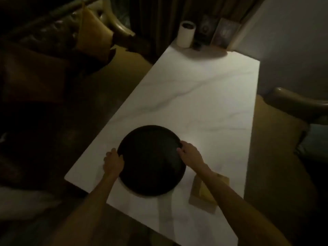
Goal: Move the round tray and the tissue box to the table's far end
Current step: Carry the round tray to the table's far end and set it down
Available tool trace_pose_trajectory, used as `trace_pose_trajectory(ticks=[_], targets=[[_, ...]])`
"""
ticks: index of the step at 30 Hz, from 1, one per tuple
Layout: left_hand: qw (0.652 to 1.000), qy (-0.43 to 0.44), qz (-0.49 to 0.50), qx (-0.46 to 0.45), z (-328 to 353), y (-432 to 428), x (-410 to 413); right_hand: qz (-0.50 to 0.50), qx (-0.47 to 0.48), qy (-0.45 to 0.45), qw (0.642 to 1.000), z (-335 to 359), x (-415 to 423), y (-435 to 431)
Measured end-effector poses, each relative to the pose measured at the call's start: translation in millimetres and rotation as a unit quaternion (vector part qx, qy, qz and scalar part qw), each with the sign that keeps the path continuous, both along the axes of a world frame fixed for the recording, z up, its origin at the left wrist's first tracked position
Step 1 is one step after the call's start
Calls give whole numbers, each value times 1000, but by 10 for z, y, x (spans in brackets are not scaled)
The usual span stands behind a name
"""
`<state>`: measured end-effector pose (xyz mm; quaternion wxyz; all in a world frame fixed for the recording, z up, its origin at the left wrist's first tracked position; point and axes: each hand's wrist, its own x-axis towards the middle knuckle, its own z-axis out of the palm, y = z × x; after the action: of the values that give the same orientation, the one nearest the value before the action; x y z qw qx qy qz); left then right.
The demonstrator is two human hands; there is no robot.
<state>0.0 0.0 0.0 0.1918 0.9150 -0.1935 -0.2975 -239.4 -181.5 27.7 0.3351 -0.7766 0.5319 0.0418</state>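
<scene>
A dark round tray [150, 160] lies near the close end of a white marble table [204, 96]. My left hand [113, 161] grips its left rim and my right hand [190, 153] grips its right rim. A shadow under the tray's near edge suggests that side is slightly raised. A tan tissue box [198, 194] with a yellow tissue showing sits on the table to the tray's right, partly hidden under my right forearm.
At the table's far end stand a white cylinder [186, 34] and framed pictures [223, 32] leaning on the wall. Dark armchairs stand to the left [53, 50] and right [298, 107] of the table.
</scene>
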Motion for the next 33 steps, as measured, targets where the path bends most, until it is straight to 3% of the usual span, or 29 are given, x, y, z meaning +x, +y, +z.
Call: trace_pose_trajectory(ticks=[4, 7, 10, 13, 16, 24, 31, 33], targets=[[992, 97, 59, 61, -378, -176, 103, -28, 112, 18, 993, -752, 150, -468], [990, 83, 77, 90, -554, -150, 42, -96, 159, 44, 982, -784, 159, -427], [990, 70, 105, 63, -628, -145, 23, -124, 162, 74, 976, -873, 112, -419], [986, 112, 125, 24, -637, -125, 30, -137, 183, 39, 973, -1036, 54, -474], [972, 178, 141, 54, -540, -61, -58, -164, 243, -13, 956, -1082, -62, -589], [951, 204, 232, 8, 203, 539, -543, -114, 326, -144, 928, 58, -85, -540], [931, 129, 311, -141, 2008, 650, -595, 18, 357, -267, 895, 1232, 236, -889], [909, 128, 320, -234, 2552, 585, -620, 57, 334, -309, 888, 1978, 190, -835]])
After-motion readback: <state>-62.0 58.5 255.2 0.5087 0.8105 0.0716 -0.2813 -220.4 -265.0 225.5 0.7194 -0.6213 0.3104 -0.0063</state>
